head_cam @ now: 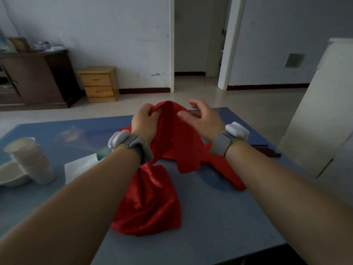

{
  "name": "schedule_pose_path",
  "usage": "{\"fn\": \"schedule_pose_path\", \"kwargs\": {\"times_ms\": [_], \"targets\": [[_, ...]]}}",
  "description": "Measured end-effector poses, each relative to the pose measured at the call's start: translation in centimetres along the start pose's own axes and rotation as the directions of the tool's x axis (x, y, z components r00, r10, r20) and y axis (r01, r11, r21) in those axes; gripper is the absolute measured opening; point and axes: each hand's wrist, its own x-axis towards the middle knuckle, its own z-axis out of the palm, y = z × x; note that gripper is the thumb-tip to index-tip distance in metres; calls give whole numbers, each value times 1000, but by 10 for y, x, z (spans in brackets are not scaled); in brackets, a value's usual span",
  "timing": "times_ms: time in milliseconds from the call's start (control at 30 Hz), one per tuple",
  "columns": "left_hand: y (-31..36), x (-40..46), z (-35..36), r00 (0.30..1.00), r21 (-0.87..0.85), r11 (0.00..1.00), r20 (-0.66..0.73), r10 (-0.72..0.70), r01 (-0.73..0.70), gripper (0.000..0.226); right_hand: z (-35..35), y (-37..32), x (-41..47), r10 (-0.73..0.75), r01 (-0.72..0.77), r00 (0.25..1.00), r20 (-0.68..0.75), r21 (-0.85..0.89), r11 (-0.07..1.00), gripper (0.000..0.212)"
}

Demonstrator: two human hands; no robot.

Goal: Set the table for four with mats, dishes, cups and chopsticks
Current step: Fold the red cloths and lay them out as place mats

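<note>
A red satin cloth hangs bunched above the middle of the blue table, and its lower folds lie on the tabletop. My left hand grips the cloth's top edge and holds it up. Just right of that raised edge, my right hand hovers with its fingers spread and relaxed. A stack of white paper cups lies tilted at the table's left side, leaning against a white bowl. Dark chopsticks lie behind my right wrist.
A white napkin or paper lies left of the cloth. A white cabinet stands close to the table's right side. Across the floor are a dark sideboard, a small wooden drawer unit and an open doorway.
</note>
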Motion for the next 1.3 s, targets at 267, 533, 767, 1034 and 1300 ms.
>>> {"fn": "schedule_pose_path", "kwargs": {"times_ms": [267,533,767,1034,1300], "targets": [[28,4,-9,939,244,907,108,327,-344,17,14,-10,15,-16,38,998,67,-345,938,31],[30,6,-23,944,240,935,267,194,-260,44,-1,-2,17,-24,25,1000,5,-309,951,18],[35,5,-28,917,157,974,388,88,-160,37,-1,-12,13,-119,148,988,100,-365,919,32],[32,14,-25,985,-131,989,147,88,-69,32,0,-2,20,52,67,983,178,-601,796,34],[18,9,-41,887,274,931,452,95,-240,45,-22,16,13,68,-1,979,192,-325,946,15]]}}
